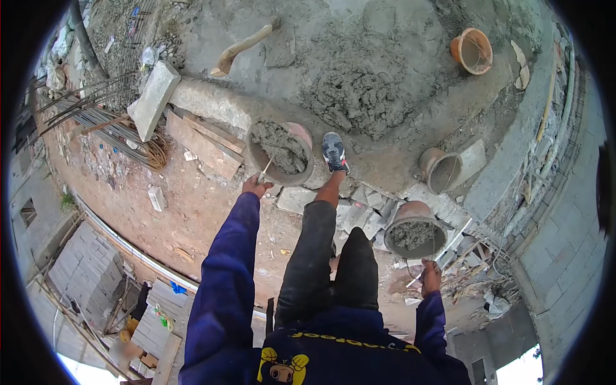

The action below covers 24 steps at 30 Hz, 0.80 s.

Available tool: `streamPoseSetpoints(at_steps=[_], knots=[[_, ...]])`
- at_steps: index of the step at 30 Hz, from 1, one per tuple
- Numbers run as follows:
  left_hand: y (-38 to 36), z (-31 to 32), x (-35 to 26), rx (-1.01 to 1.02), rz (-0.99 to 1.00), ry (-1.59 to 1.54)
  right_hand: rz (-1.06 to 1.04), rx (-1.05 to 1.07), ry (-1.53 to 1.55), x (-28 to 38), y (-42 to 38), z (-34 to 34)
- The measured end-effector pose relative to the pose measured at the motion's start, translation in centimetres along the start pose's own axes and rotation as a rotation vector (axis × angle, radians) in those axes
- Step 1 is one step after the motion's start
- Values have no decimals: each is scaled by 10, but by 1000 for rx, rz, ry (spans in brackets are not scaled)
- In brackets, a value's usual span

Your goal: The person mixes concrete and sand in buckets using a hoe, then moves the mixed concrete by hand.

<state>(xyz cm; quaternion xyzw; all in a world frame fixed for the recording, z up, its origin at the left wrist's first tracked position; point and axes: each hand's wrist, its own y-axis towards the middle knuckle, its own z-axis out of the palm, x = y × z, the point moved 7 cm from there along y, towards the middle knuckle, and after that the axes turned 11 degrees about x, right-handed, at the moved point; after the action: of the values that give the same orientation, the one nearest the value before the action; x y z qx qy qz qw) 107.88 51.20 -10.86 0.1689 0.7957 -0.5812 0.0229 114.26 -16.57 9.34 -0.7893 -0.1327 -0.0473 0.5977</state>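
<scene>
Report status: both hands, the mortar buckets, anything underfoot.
Left hand grips trowel dipped in full mortar bucket. Right hand holds thin rod beside second bucket. Loose blocks underfoot.

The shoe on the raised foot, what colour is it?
Grey-blue with a dark sole and a red touch at the heel; the shoe shows best in the head view.
</scene>
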Motion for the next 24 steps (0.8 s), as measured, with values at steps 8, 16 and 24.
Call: streamPoseSetpoints(at_steps=[8,16,24], knots=[[37,75,57,70,34,-56,-253,97,-287,164,-8,124],[3,34,6,54,-112,-108,-412,299,-418,257,4,248],[-50,-15,-136,-26,242,-424,-288,476,-713,344,-166,276]])
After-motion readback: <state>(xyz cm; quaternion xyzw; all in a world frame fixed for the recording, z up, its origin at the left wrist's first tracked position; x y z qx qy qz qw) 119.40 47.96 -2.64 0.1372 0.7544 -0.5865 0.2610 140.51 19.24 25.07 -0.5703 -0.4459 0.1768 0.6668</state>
